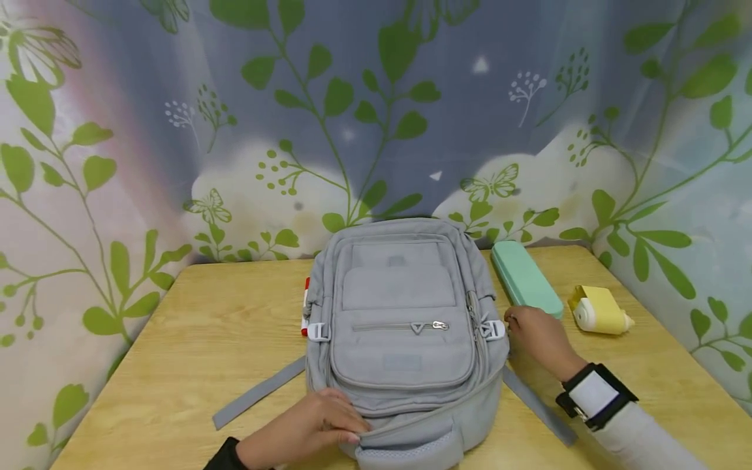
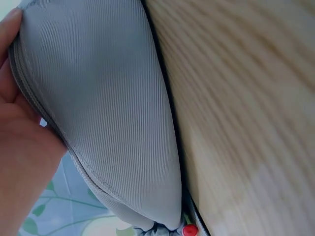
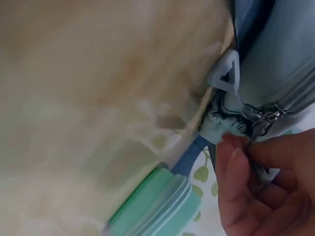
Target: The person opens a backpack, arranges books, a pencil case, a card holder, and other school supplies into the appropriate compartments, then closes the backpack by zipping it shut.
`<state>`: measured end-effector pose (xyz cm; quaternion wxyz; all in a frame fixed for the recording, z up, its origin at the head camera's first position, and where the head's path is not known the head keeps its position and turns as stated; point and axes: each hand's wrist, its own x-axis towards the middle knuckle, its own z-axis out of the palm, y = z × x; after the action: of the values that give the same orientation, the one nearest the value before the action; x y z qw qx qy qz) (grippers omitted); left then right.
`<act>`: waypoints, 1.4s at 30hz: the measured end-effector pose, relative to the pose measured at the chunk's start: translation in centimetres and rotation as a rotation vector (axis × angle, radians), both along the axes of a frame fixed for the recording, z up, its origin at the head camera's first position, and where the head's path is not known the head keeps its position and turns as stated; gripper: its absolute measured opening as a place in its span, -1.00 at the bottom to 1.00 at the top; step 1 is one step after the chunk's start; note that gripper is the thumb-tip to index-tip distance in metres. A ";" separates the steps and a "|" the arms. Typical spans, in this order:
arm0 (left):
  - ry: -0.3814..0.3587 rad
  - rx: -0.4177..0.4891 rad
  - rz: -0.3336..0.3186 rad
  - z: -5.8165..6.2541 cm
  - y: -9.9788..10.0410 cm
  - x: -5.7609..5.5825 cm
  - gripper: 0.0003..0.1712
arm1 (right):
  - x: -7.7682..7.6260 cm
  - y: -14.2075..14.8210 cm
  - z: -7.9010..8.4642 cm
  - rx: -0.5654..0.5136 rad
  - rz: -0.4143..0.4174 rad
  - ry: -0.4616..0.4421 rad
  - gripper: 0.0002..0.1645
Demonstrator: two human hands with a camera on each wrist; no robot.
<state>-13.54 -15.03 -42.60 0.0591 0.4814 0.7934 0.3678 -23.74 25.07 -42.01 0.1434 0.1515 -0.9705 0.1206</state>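
A grey backpack [image 1: 399, 287] lies on the wooden table, its front pocket and short zipper facing up. My left hand [image 1: 314, 421] holds the bag's near left edge beside the carry handle [image 1: 411, 454]. In the left wrist view, the fingers [image 2: 7, 32] lie along the zipper seam of the ribbed grey side. At the bag's right side, my right hand [image 1: 540, 339] pinches a zipper pull [image 3: 266, 174] with a triangular tab, beneath a metal slider [image 3: 268, 118]. Another triangular tab [image 3: 226, 73] hangs close by.
A mint-green case [image 1: 525, 277] lies right of the backpack, with a yellow-and-white bottle-shaped thing [image 1: 602, 310] beyond it. Something red and white [image 1: 305, 307] sticks out at the bag's left side. Grey straps [image 1: 258, 395] spread on both sides. A leaf-patterned curtain [image 1: 352, 130] borders the table.
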 end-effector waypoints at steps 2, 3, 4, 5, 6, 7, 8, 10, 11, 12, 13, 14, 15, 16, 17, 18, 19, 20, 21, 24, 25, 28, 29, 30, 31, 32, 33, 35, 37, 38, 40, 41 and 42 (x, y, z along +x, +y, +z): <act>-0.061 0.002 -0.002 -0.1 0.0 0.0 -0.67 | -0.8 -0.3 -0.3 -0.011 0.012 -0.031 -0.80; -0.085 0.004 -0.012 -0.2 0.0 0.0 -0.67 | -1.0 -0.4 -0.4 -0.016 0.021 -0.053 -0.81; -0.101 0.001 -0.017 -0.2 0.0 0.0 -0.67 | -1.3 -0.5 -0.4 -0.020 0.028 -0.079 -0.81; -0.117 -0.007 -0.023 -0.1 0.0 -0.1 -0.66 | -1.5 -0.5 -0.4 -0.022 0.037 -0.107 -0.83; -0.126 -0.024 -0.024 0.0 0.0 -0.2 -0.65 | -1.6 -0.6 -0.4 -0.032 0.040 -0.142 -0.85; -0.142 -0.043 -0.029 0.1 0.0 -0.3 -0.64 | -1.6 -0.6 -0.3 -0.040 0.040 -0.165 -0.89; -0.162 -0.063 -0.038 0.3 0.1 -0.5 -0.63 | -1.4 -0.6 0.0 -0.041 0.039 -0.173 -0.93; -0.193 -0.109 -0.044 0.7 0.2 -0.7 -0.61 | -0.9 -0.7 0.7 -0.021 0.036 -0.141 -0.88; -0.207 -0.130 -0.050 1.0 0.2 -0.9 -0.60 | -0.5 -0.8 1.1 -0.009 0.033 -0.106 -0.84; -0.221 -0.148 -0.055 1.3 0.2 -1.1 -0.60 | -0.1 -1.0 1.6 0.003 0.028 -0.066 -0.84; -0.232 -0.160 -0.060 1.6 0.3 -1.2 -0.60 | 0.4 -1.2 2.1 0.015 0.031 -0.024 -0.83; -0.223 -0.170 -0.066 1.9 0.4 -1.3 -0.61 | 0.8 -1.5 2.6 0.031 0.041 0.013 -0.85; -0.202 -0.181 -0.062 2.3 0.6 -1.5 -0.62 | 1.3 -1.9 3.0 0.050 0.056 0.045 -0.89; -0.160 -0.194 -0.054 2.8 0.8 -1.6 -0.63 | 1.6 -2.3 3.3 0.068 0.077 0.068 -0.92; -0.114 -0.205 -0.043 3.5 1.1 -1.8 -0.64 | 1.9 -2.7 3.5 0.091 0.098 0.085 -0.91; -0.054 -0.216 -0.034 4.2 1.4 -2.0 -0.66 | 2.1 -3.1 3.5 0.116 0.124 0.102 -0.88; 0.017 -0.229 -0.018 5.0 1.7 -2.3 -0.67 | 2.2 -3.4 3.5 0.140 0.148 0.122 -0.84; 0.068 -0.244 0.002 5.8 2.2 -2.6 -0.69 | 2.2 -3.6 3.3 0.170 0.166 0.147 -0.80; 0.115 -0.270 0.025 6.6 2.6 -3.0 -0.71 | 2.2 -3.7 3.1 0.198 0.174 0.172 -0.76; 0.218 -0.378 0.057 8.2 4.3 -4.8 -0.74 | 1.8 -3.9 2.5 0.233 0.191 0.223 -0.69; 0.244 -0.428 0.075 8.4 4.8 -5.5 -0.73 | 1.6 -3.9 2.3 0.240 0.193 0.235 -0.69; 0.297 -0.588 0.164 8.1 6.4 -7.9 -0.60 | 1.1 -4.1 1.8 0.262 0.195 0.264 -0.74; 0.283 -0.637 0.201 7.7 6.8 -8.6 -0.53 | 0.9 -4.3 1.7 0.276 0.196 0.278 -0.75; 0.269 -0.680 0.239 7.3 7.2 -9.3 -0.46 | 0.8 -4.5 1.5 0.294 0.195 0.293 -0.77; 0.244 -0.718 0.282 6.9 7.5 -9.9 -0.39 | 0.7 -4.7 1.4 0.311 0.192 0.303 -0.78; 0.213 -0.749 0.317 6.5 7.9 -10.3 -0.33 | 0.6 -4.8 1.4 0.327 0.189 0.310 -0.78; 0.180 -0.766 0.344 6.1 8.2 -10.6 -0.28 | 0.6 -4.9 1.3 0.342 0.187 0.314 -0.78; 0.168 -0.794 0.375 5.5 8.8 -11.1 -0.22 | 0.5 -5.1 1.4 0.373 0.188 0.306 -0.76; 0.186 -0.811 0.398 5.2 9.5 -11.4 -0.18 | 0.5 -5.0 1.6 0.394 0.185 0.294 -0.76; 0.190 -0.819 0.408 5.3 9.9 -11.5 -0.16 | 0.5 -4.9 1.7 0.406 0.184 0.289 -0.76; 0.188 -0.839 0.427 5.4 10.3 -11.9 -0.14 | 0.4 -4.7 2.0 0.427 0.190 0.290 -0.76; 0.181 -0.852 0.435 5.4 10.4 -12.0 -0.12 | 0.3 -4.6 2.2 0.441 0.185 0.293 -0.77; 0.171 -0.863 0.440 5.5 10.5 -12.2 -0.12 | 0.2 -4.4 2.3 0.456 0.182 0.306 -0.77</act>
<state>-25.74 -4.52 -37.11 0.1086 0.2622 0.9584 -0.0316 -23.55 20.69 -39.67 0.2388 0.2827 -0.9222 -0.1124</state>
